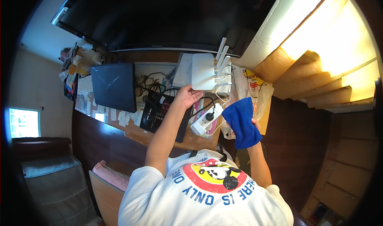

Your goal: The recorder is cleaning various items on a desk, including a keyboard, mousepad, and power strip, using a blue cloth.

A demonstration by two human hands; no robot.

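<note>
My left hand (188, 97) is palm up at the near edge of a white Wi-Fi router (203, 72), its fingertips at or just under the casing; whether they grip it cannot be told. Several white antennas stick out on the router's right side. My right hand (255, 124) holds a blue cloth (243, 122), which hides most of the fingers. Between my forearms lies a white power strip (199, 127) with a black plug (209, 116) in it. White cables run from the router's right side.
A black laptop (113, 87), a white keyboard (85, 84) and tangled black cables (152, 81) lie on the desk (134, 137). Behind it stands a large dark television (155, 16). A printed plastic bag (239, 76) hangs at the right, near a yellow curtain (302, 73).
</note>
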